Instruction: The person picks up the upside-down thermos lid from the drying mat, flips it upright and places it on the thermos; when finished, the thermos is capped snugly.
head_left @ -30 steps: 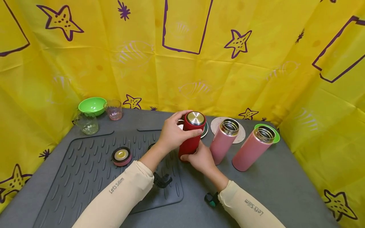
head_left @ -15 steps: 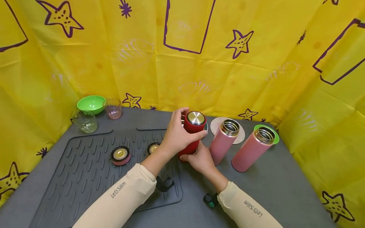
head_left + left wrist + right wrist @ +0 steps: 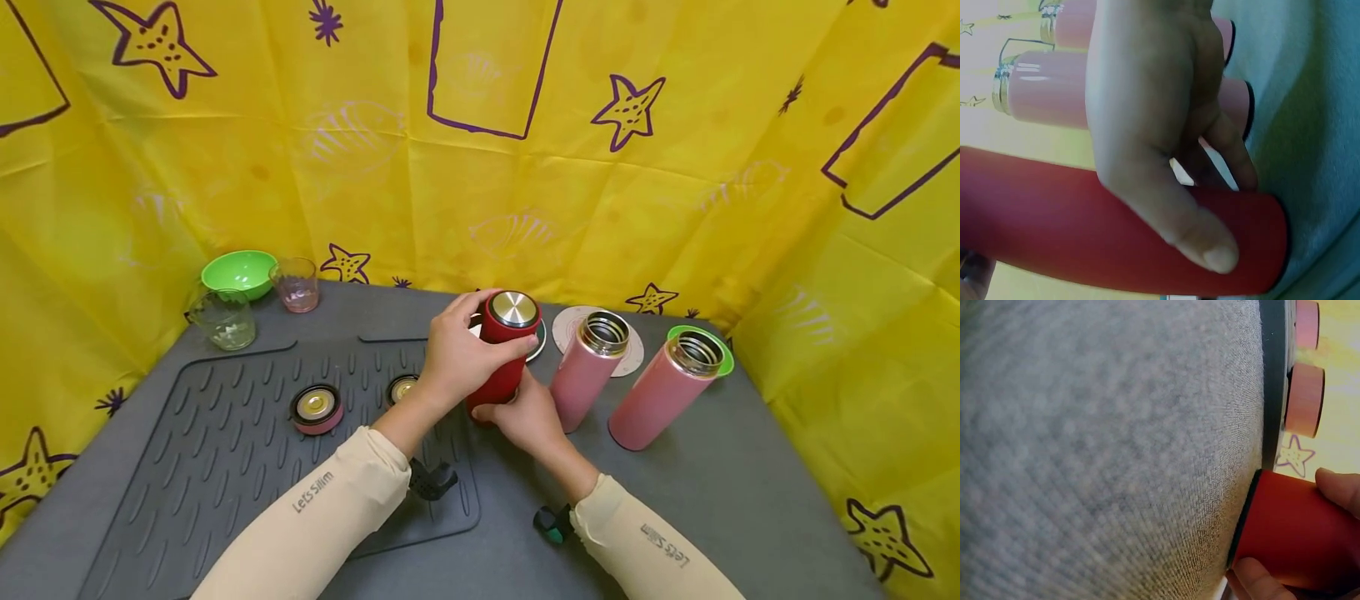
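Fingers [image 3: 468,304] of the left hand [image 3: 459,354] were curled round the upper part of the red bottle [image 3: 504,382], with the thumb laid across its near side; their tips behind it were hidden. The right hand [image 3: 531,412] gripped the same bottle low down, its thumb pressed to the side close to the base, as the left wrist view also showed. The bottle stood on the grey table [image 3: 675,517], just beside the right edge of the dark mat [image 3: 225,517] and left of two uncapped pink bottles [image 3: 590,371].

It looked stiff, probably metal under a matt coat, so a firm squeeze should do it no harm. Whether it held anything could not be told, so its weight was uncertain; likely moderate. The dull red side should give skin decent hold, while the shiny metal disc [image 3: 514,308] on top would probably be slicker and a poor place to press or pinch. Being tall and narrow, it could tip if pushed high up alone. The best hold seemed to be one hand round the lower body for steadiness and another round the sides near the top.
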{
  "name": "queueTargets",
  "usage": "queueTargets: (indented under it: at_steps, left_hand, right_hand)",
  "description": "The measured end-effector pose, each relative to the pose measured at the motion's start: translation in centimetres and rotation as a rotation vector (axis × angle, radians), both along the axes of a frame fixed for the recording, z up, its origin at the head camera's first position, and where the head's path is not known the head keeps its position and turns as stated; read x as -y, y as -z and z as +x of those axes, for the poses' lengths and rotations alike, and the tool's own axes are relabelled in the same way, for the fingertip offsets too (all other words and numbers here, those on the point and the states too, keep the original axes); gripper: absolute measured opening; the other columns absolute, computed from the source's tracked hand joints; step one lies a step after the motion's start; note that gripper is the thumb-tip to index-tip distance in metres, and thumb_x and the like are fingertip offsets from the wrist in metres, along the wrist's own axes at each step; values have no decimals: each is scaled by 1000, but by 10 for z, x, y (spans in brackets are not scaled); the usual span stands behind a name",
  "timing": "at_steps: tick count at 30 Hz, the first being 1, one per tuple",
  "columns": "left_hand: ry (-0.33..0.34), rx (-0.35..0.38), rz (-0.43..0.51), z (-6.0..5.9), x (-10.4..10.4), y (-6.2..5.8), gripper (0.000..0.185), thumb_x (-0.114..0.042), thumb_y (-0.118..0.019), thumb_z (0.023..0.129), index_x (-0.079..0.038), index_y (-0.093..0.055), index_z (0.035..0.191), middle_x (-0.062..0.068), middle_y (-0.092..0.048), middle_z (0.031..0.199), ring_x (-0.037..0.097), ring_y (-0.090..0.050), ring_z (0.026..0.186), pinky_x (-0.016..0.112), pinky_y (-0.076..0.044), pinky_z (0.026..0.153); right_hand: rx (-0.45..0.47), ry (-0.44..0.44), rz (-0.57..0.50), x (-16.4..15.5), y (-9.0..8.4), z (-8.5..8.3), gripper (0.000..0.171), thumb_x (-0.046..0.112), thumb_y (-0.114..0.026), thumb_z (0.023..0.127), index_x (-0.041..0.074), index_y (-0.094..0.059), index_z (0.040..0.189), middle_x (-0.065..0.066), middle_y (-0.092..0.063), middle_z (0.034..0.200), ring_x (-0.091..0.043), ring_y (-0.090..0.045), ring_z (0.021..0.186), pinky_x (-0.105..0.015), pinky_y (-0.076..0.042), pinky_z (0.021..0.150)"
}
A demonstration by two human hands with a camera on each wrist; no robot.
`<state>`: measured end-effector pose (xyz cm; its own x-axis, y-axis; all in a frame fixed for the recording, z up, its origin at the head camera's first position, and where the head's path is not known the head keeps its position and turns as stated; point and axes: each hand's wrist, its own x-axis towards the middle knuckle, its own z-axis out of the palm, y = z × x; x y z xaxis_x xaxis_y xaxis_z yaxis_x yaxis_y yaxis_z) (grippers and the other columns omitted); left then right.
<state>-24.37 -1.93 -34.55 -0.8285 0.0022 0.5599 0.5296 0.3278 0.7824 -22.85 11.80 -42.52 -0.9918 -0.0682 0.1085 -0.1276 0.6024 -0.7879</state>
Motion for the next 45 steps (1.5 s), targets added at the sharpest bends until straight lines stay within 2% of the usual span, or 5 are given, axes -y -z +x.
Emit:
queueTargets:
  at_steps: [7, 14, 37, 41, 45]
  left_hand:
    - [202, 94, 75, -9, 10, 1, 62, -29, -89, 71, -20, -65, 126, -6, -64, 117, 17, -62, 101, 34, -55, 81]
    - [254, 124, 68, -12, 12, 1, 60, -29, -88, 73, -21, -64, 127, -6, -63, 118, 18, -62, 102, 35, -53, 85]
    - [265, 247, -18, -1, 17, -2, 82, -36, -86, 73, -19, -45, 142, 2, -51, 129, 22, -54, 112, 42, -50, 90]
    - [230, 278, -130, 9, 41, -14, 100, -45, -87, 69, -21, -33, 149, 3, -41, 137, 21, -45, 122, 43, -45, 96]
    - [153, 278, -277, 22, 98, -27, 106, -52, -86, 67, -20, -30, 151, 4, -35, 143, 21, -39, 127, 44, -39, 102]
  right_hand:
    - [1, 8, 5, 2, -1, 1, 61, 24, -88, 68, 14, -55, 119, 0, -67, 104, -18, -64, 90, -39, -53, 81]
    - [-1, 16, 13, 2, -1, 1, 61, 24, -87, 69, 14, -54, 120, 0, -67, 105, -19, -63, 90, -39, -52, 82]
    - [65, 7, 27, 4, -4, 14, 77, 26, -87, 72, 5, -45, 132, -9, -60, 120, -27, -60, 103, -45, -50, 89]
    - [182, 60, 43, -5, -18, 33, 87, 31, -83, 77, 0, -35, 142, -17, -54, 132, -34, -57, 113, -51, -48, 92]
    - [219, 54, 61, -13, -32, 60, 84, 34, -80, 81, -1, -34, 143, -17, -52, 136, -34, -53, 119, -52, -46, 95]
